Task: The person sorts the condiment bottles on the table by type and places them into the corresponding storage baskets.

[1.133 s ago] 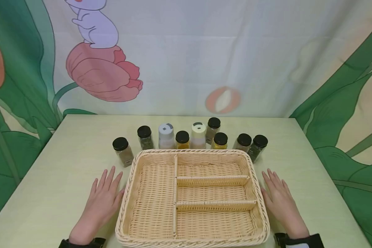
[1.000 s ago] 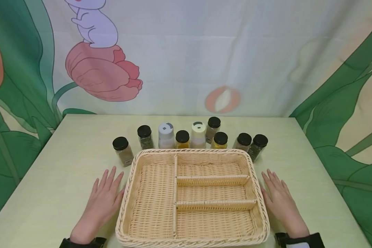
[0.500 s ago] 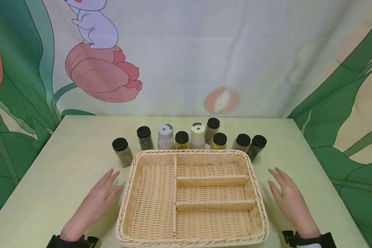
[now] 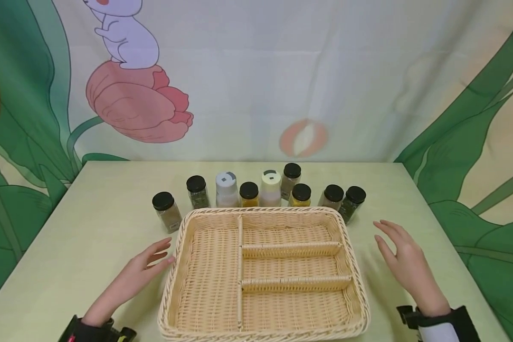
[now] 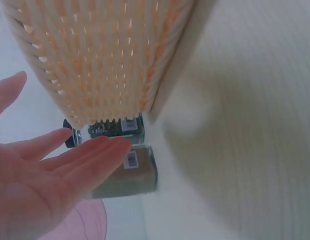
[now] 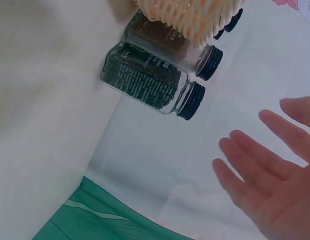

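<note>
My left hand (image 4: pixel 138 273) hovers at the left side of a wicker basket (image 4: pixel 241 304), fingers relaxed and holding nothing. Just ahead of it stands a black-capped spice jar (image 4: pixel 167 212) of brown powder, also seen as a brown jar (image 5: pixel 130 175) in the left wrist view. My right hand (image 4: pixel 408 263) is raised off the table to the right of the basket, fingers loosely bent and apart from everything. Nearest to it is a jar of dark green herbs (image 4: pixel 352 204), whose label shows in the right wrist view on the herb jar (image 6: pixel 141 76).
Along the basket's far edge stand several more jars, including a white-capped shaker (image 4: pixel 227 190), a cream-capped shaker (image 4: pixel 271 188) and a yellow-filled jar (image 4: pixel 301 195). Dividers (image 4: pixel 292 249) split the basket into compartments. A printed curtain (image 4: pixel 239 95) hangs behind the table (image 4: pixel 98 209).
Both hands have lifted from lying flat on the table beside the basket. The right has moved outward, away from the basket; the left has turned onto its side. Basket and jars stay put.
</note>
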### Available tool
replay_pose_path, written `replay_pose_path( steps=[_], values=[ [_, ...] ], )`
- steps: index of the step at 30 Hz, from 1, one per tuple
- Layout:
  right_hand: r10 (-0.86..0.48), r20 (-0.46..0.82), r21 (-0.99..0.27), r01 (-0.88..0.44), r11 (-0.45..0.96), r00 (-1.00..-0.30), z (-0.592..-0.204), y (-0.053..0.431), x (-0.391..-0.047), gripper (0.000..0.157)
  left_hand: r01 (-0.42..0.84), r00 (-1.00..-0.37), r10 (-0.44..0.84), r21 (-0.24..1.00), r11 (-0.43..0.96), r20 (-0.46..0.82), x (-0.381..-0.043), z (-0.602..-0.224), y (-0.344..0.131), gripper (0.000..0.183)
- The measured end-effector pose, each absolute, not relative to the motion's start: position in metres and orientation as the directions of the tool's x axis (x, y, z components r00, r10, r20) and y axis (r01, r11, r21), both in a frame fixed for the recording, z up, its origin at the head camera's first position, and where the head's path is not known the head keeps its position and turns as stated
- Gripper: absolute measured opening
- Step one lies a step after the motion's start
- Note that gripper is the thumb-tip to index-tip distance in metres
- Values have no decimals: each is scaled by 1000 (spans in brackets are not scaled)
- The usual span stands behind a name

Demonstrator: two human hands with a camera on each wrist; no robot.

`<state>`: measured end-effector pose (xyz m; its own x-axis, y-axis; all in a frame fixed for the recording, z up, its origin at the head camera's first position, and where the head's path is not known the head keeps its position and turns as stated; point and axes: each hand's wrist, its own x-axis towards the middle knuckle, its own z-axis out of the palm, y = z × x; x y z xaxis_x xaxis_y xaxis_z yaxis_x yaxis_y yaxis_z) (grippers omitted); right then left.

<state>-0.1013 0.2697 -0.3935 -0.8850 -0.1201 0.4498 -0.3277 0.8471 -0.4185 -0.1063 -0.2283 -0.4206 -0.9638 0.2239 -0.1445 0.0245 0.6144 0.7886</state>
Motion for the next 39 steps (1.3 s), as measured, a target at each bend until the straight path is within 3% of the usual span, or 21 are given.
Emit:
replay_pose_path(
  steps=[15, 29, 39],
  values=[
    [-121, 415, -500, -337, 797, -902, -375, 293, -148, 28, -211, -887, 283, 864, 456, -366, -113, -430, -224, 66],
    [-129, 283, -587, -278, 760, -950, -388, 299, -204, 43, -289, -855, 337, 902, 321, -394, -116, -442, -231, 64],
    [-139, 159, -696, -211, 686, -977, -402, 299, -223, 56, -340, -834, 392, 921, 192, -389, -114, -443, -231, 67]
  ],
)
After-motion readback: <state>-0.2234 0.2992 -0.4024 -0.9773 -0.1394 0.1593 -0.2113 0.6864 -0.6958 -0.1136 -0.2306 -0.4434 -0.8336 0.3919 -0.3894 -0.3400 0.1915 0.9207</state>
